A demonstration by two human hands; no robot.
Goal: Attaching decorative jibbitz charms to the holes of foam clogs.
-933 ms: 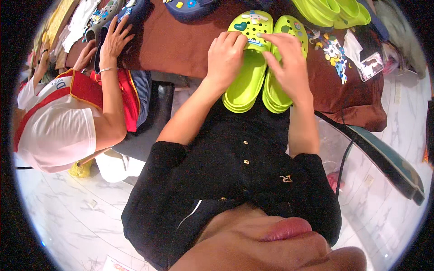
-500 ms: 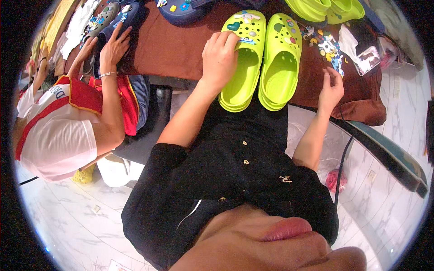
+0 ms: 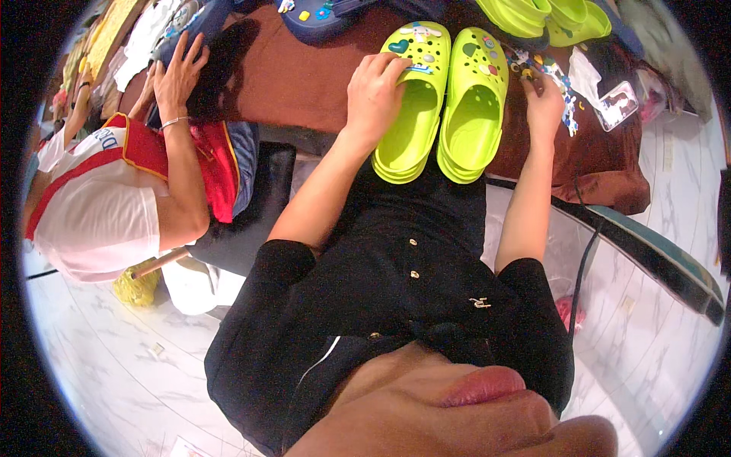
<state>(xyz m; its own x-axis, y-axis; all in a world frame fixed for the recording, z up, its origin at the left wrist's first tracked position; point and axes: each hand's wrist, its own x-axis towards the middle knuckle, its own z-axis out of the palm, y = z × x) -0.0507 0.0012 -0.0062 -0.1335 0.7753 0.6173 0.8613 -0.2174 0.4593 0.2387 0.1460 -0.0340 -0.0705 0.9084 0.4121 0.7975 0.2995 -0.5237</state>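
Two lime green clogs lie side by side on a table covered with a brown cloth [image 3: 289,84]. My left hand [image 3: 375,95] rests on the left clog [image 3: 411,99], which has small charms stuck on its toe. The right clog [image 3: 474,103] lies free beside it. My right hand [image 3: 544,103] is off the clogs, with its fingers on a heap of small colourful charms [image 3: 544,68] on the cloth. Whether it pinches a charm I cannot tell.
Another person in a white and red shirt [image 3: 99,198] sits at my left on a dark stool [image 3: 251,206], one hand [image 3: 179,72] on a dark item. A navy clog [image 3: 327,11] and more lime clogs [image 3: 548,15] lie farther back. A teal chair edge [image 3: 662,259] stands at right.
My right hand left the right clog, dropped to the table edge, then reached up to the charm heap. The clogs sit lower in the picture. My left hand stayed on the left clog.
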